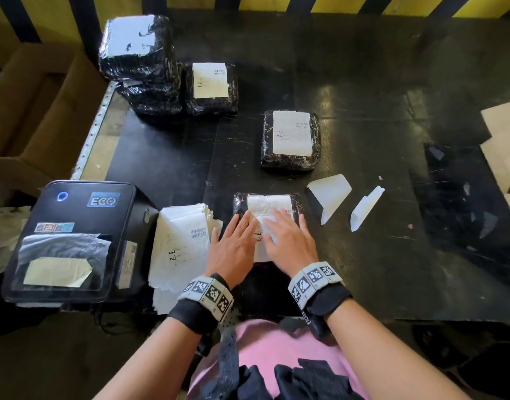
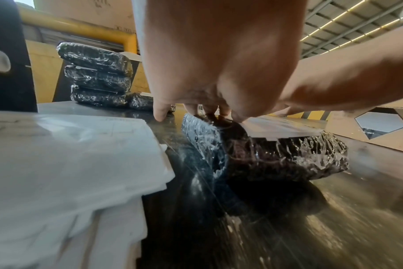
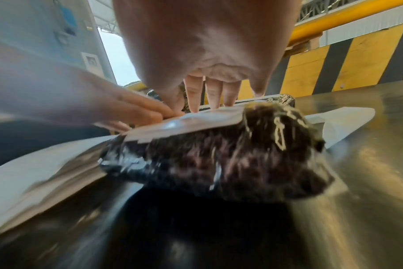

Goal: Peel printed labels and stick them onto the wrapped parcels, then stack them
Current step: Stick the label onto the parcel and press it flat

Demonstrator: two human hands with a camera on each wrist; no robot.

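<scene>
A black wrapped parcel [image 1: 239, 204] lies near the table's front edge with a white label [image 1: 269, 202] on its top. My left hand [image 1: 235, 241] and right hand [image 1: 288, 238] lie side by side on it, fingers straight, pressing the label flat. In the left wrist view the left hand's fingers [image 2: 219, 107] touch the parcel's [image 2: 276, 156] far top edge. In the right wrist view the right hand's fingers [image 3: 213, 94] press the label [image 3: 184, 123] onto the parcel [image 3: 230, 154]. Neither hand grips anything.
A pile of printed labels [image 1: 181, 241] lies left of the parcel, beside a black label printer [image 1: 72, 241]. Labelled parcels sit at mid-table [image 1: 290, 140] and far left [image 1: 211, 88], next to a stack [image 1: 139, 62]. Two peeled backing sheets [image 1: 330, 194] [image 1: 366, 207] lie to the right.
</scene>
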